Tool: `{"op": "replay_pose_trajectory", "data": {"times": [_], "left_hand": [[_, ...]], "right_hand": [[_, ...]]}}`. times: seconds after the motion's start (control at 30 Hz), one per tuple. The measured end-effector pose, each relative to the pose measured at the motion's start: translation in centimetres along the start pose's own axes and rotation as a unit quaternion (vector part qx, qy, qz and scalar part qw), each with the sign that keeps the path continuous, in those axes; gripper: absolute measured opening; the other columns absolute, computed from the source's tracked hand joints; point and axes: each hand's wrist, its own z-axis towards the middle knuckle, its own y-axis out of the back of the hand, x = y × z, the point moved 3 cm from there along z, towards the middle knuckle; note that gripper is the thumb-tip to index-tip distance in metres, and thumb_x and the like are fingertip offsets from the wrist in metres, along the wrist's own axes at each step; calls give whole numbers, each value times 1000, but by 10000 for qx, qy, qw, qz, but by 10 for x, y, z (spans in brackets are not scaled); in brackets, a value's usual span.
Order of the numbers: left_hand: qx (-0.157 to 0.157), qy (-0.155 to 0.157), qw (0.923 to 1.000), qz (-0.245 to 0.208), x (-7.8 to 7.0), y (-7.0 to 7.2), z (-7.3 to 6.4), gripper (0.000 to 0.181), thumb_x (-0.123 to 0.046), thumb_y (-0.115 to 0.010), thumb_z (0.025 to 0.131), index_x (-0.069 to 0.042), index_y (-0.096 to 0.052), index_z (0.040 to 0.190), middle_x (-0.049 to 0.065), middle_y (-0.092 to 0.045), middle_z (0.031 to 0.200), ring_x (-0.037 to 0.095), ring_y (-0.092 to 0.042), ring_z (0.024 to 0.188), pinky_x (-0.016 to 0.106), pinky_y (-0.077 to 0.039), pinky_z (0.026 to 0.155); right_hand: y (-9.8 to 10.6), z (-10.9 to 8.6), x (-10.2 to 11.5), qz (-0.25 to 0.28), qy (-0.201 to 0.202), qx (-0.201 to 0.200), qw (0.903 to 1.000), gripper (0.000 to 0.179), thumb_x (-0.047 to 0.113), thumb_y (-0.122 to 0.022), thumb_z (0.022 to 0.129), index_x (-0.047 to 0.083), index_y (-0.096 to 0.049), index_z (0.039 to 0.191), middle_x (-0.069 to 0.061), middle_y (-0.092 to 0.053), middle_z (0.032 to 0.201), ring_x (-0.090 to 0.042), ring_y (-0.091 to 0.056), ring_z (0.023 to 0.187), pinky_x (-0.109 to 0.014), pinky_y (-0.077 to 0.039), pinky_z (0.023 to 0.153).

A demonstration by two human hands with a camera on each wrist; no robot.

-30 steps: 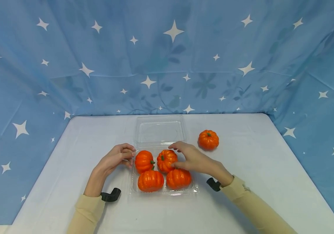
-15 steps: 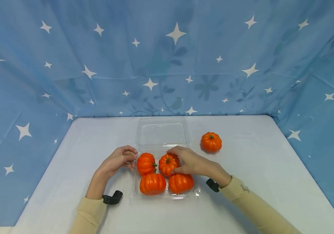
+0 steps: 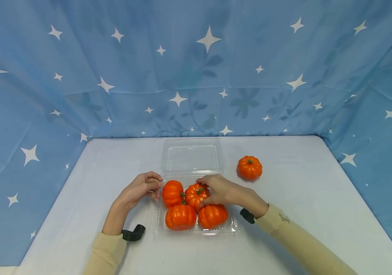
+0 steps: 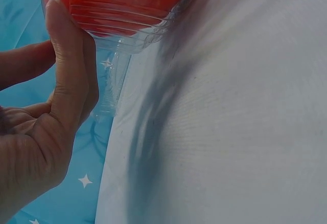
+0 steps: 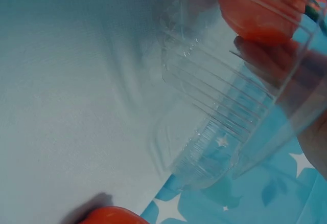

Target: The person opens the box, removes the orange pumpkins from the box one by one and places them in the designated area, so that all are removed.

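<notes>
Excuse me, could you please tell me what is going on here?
A person's right hand has its fingers around an orange pumpkin in a clear container. The left hand touches the container's left side. Three other pumpkins sit in the container too, and its clear lid lies open behind it. A fifth pumpkin rests outside, on the white table.

Curtained booth point(image 3: 10, 95), starry drapes point(image 3: 134, 65), white table point(image 3: 302, 183)
</notes>
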Motion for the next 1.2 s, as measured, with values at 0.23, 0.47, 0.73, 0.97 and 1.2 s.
{"op": "replay_pose_trajectory", "data": {"times": [0.23, 0.47, 0.73, 0.97, 1.2], "left_hand": [[19, -44, 10000, 7, -1, 0, -1, 32, -10, -56, 103, 12, -48, 125, 9, -63, 79, 18, -62, 64, 30, -61, 62], [3, -69, 10000, 10, -1, 0, -1, 33, -8, -55, 103, 14, -47, 126, 9, -63, 80, 18, -63, 62, 30, -61, 61], [-7, -66, 10000, -8, 0, -1, 0, 32, -7, -55, 102, 13, -47, 126, 10, -62, 84, 19, -62, 63, 30, -61, 61], [5, -107, 9999, -33, 0, 0, 0, 33, -8, -56, 102, 14, -47, 126, 10, -61, 84, 18, -62, 62, 29, -60, 61], [32, -132, 9999, -8, -1, -2, -2, 32, -7, -55, 103, 15, -47, 124, 9, -61, 81, 18, -61, 64, 29, -60, 61]], "right_hand": [[-1, 5, 1, -93, -40, 63, 9999, 75, 29, -88, 82, -4, -57, 141, -14, -66, 134, -27, -63, 120, -45, -52, 107], [-3, 10, 3, 5, -216, 176, 9996, 79, 31, -90, 80, -5, -56, 141, -14, -66, 134, -26, -64, 119, -44, -52, 107], [-6, 11, 2, 87, -270, 227, 9993, 79, 32, -89, 81, -5, -55, 142, -13, -66, 134, -24, -64, 118, -43, -53, 106], [-3, 8, 2, 185, -4, 41, 9998, 70, 28, -88, 82, -3, -60, 138, -12, -68, 130, -22, -64, 113, -41, -56, 102], [-2, 7, 1, 234, -48, 22, 9997, 72, 29, -89, 81, -2, -60, 139, -12, -67, 132, -24, -63, 116, -43, -54, 104]]}}
